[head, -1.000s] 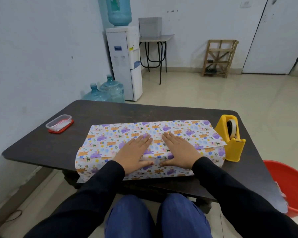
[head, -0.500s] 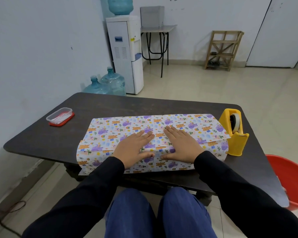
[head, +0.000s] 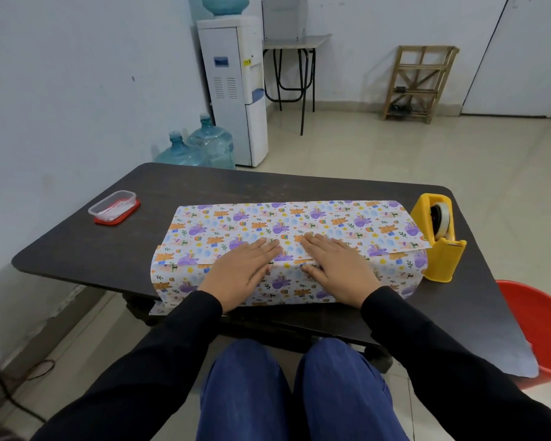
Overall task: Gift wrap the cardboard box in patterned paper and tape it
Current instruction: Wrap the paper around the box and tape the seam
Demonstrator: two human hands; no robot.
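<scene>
Box fully covered by white patterned wrapping paper (head: 299,224), lay near front edge of dark wooden table (head: 204,186). Left hand (head: 239,272) and right hand (head: 337,268) pressed flat, fingers spread, palms down on overlapping paper seam, gripping nothing. Yellow plastic tape dispenser (head: 439,243) stood just beside parcel's right end.

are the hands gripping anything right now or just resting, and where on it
Nothing is gripped. The left hand and right hand lie flat, fingers open, pressing the patterned paper down where its overlapping edge runs along the top middle.
</scene>
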